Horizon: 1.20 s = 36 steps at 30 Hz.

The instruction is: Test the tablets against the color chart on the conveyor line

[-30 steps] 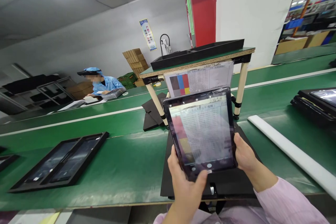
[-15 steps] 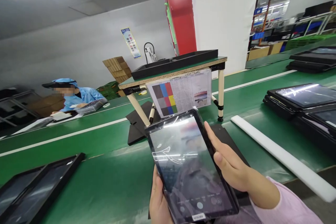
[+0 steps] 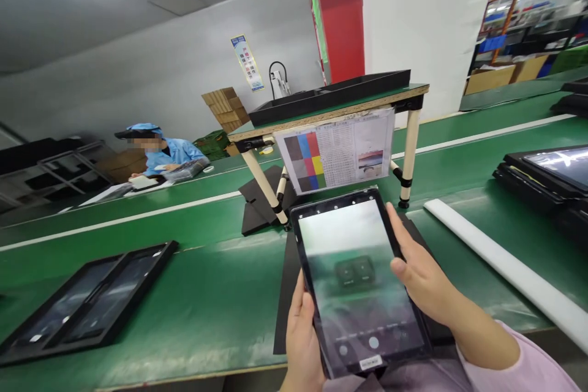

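Observation:
Between my two hands is a black-framed tablet [image 3: 361, 285], tilted up toward me, its screen lit with what looks like a camera app. A blurred green scene with a dark box-like shape fills the screen, and a row of round buttons runs along its lower part. My left hand [image 3: 303, 337] grips the tablet's lower left edge, thumb along the side. On the right edge is my right hand [image 3: 425, 275], fingers behind and thumb at the front rim. Behind the tablet hangs a printed sheet [image 3: 337, 150] with colour squares, text and a landscape picture. Dark mats [image 3: 285, 300] lie beneath.
The sheet hangs from a small raised stand [image 3: 408, 153] carrying a black tray [image 3: 331, 95]. Left on the green bench lies a black tray of tablets [image 3: 87, 303]. A white foam strip [image 3: 500, 266] and stacked tablet trays [image 3: 542, 177] are right. A person [image 3: 158, 153] in blue sits beyond.
The screen's picture changes from a pale view with the landscape print to a blurred green scene with a dark shape. My view shifts left, so the tablet and hands appear farther right.

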Motion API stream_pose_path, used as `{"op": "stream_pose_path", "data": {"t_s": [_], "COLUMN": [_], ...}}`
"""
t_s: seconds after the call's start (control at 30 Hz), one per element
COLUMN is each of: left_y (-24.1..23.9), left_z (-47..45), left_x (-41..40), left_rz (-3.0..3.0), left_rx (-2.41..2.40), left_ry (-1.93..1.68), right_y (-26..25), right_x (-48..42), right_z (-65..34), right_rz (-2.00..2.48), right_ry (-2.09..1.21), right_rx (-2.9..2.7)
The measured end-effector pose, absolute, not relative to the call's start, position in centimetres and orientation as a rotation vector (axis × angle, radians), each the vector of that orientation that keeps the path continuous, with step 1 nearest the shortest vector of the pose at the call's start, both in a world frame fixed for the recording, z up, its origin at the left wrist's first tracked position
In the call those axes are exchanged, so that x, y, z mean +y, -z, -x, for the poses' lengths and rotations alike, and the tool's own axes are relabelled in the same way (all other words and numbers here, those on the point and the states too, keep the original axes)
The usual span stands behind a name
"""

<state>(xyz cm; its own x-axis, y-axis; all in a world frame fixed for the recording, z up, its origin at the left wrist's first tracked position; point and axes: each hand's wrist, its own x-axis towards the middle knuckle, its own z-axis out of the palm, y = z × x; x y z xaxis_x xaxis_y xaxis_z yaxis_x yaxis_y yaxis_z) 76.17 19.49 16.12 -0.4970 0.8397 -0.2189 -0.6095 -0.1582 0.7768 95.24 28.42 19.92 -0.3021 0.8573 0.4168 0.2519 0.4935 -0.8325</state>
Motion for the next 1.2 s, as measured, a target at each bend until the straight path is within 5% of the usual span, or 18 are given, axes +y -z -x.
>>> {"op": "stream_pose_path", "data": {"t_s": [0.3, 0.6, 1.2], "left_y": [-15.8, -16.0, -15.3], "left_z": [-78.0, -77.6, -80.4], "left_x": [20.0, 20.1, 22.5], "left_rz": [-0.393, -0.377, -0.396], "left_rx": [1.090, 1.094, 1.224], "left_ry": [-1.831, -1.803, -1.567], "right_y": [-20.4, -17.7, -16.4], "right_x": [27.4, 28.3, 29.6], "right_z": [-93.3, -95.8, -98.7], "right_rz": [1.310, 0.852, 0.888], "right_ry": [-0.602, -1.426, -1.525], "right_rx": [-1.773, -1.369, -1.110]}}
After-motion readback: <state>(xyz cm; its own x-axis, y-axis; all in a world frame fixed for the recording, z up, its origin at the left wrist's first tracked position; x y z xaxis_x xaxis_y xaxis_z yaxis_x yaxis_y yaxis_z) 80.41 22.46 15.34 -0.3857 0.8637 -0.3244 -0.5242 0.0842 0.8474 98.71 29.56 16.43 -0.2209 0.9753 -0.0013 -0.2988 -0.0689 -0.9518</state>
